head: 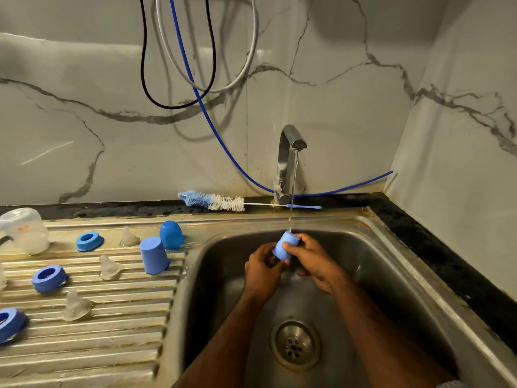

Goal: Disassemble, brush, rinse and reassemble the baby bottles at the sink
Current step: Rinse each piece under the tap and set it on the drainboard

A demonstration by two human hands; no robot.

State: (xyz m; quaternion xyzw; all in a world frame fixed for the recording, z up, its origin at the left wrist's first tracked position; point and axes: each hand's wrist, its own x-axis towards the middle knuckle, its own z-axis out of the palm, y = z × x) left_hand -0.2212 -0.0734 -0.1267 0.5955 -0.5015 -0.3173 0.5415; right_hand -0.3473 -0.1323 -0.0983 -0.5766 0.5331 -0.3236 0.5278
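Blue cap (285, 245): gripped tilted between both hands over the sink (386, 264), right hand (313, 259) pinching its upper end, left hand (263, 271) closed on its lower end. Water stream (293, 189) from the tap (289, 152) lands on its top. Brush (215, 201) laid behind, on the ledge. To the left, on the drainboard (112, 331): second cap (153, 255), dome lid (171, 234), three rings (89, 242), three teats (109, 267), clear bottle (23, 229).

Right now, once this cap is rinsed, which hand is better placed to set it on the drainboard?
Left, probably. The left hand is nearer the drainboard, which lies left of the basin. The right hand would have to cross over with the light blue cap.
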